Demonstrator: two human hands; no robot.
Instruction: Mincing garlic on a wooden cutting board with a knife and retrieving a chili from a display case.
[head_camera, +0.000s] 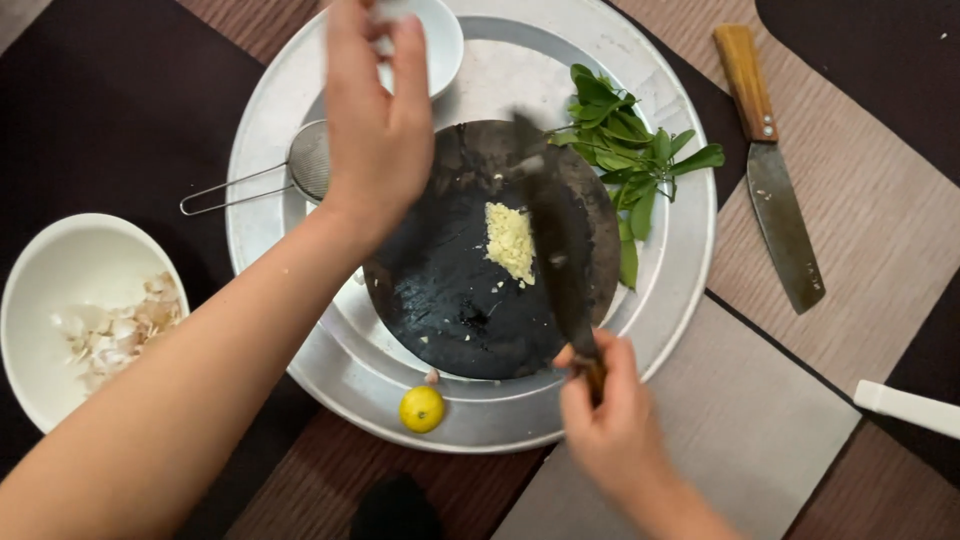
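Observation:
A round black chopping board lies on a large metal tray, with a small heap of chopped garlic on it. My right hand grips the handle of a dark knife, whose blurred blade rests over the board just right of the garlic. My left hand hovers over the board's upper left edge with fingers together, reaching toward a small white bowl. I cannot tell if its fingertips hold anything.
Green leaves lie on the tray's right side, a small wire strainer on its left, a yellow lime at its front. A white bowl of garlic peels stands left. A wooden-handled knife and a white handle lie right.

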